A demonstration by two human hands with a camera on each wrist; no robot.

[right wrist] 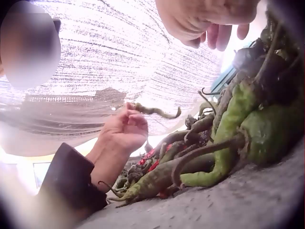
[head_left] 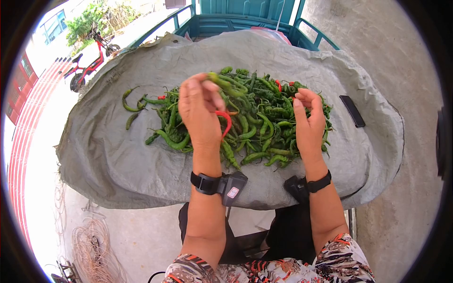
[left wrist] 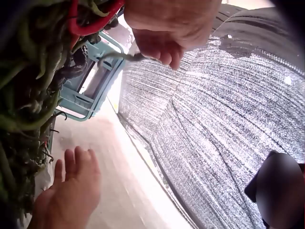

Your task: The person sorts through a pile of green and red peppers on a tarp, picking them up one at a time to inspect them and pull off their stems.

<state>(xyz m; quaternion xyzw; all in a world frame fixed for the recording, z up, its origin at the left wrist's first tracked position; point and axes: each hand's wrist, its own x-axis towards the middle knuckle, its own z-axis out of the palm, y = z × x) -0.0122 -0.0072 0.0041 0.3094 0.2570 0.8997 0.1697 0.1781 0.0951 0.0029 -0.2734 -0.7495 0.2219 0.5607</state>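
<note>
My left hand [head_left: 196,106] is raised over the left part of a heap of green chili peppers [head_left: 264,127]. Thumb and fingertips pinch one green chili pepper [right wrist: 162,113], which sticks out sideways and is blurred in the head view. A curved red chili pepper [head_left: 228,123] shows right beside the left wrist. At the heap's right side my right hand [head_left: 310,115] hovers with relaxed fingers and holds nothing. In the left wrist view, its fingers [left wrist: 78,164] extend loosely beside the pile.
A grey tarp [head_left: 127,165] lies under the heap. A few loose green peppers [head_left: 130,101] lie to the left, and a black phone [head_left: 352,111] to the right. Behind stands a teal cart frame [head_left: 240,21]. Coiled wire [head_left: 96,250] is on the ground at lower left.
</note>
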